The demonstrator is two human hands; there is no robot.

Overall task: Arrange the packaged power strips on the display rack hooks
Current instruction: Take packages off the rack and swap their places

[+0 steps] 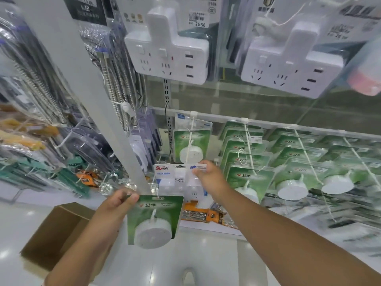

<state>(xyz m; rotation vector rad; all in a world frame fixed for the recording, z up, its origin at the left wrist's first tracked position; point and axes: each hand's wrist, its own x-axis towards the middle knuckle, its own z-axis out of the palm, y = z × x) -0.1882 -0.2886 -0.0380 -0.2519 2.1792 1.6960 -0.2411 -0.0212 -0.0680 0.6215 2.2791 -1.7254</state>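
Green pack (pixel 155 218), a card with a round white socket under a clear blister, hangs from the left hand (pixel 121 200), whose thumb and fingers pinch its top left corner, low and in front of the rack. Its hang hole sits at the top edge, free of any hook. Right hand (pixel 208 175) reaches farther in and grips the top right edge of a white pack (pixel 179 178) with a red and blue header, fingers closed over the card. Just above that pack, 1 green pack hangs on a hook (pixel 192 129) from the white rail (pixel 268 121). To the right, 3 or more hooks carry rows of the same green packs (pixel 245 155), stacked front to back, with round white sockets showing at the front. Higher up, 2 large white socket blocks (pixel 169 58) hang in clear packaging, one with a price sticker reading 26.50. A white post (pixel 99 104) runs down between the hands and the left bay, where metal hoses (pixel 115 79) in clear bags hang. Orange packets (pixel 198 211) lie on the bottom shelf behind the green pack. An open cardboard box (pixel 53 232) stands on the glossy floor at lower left, beside the left forearm.
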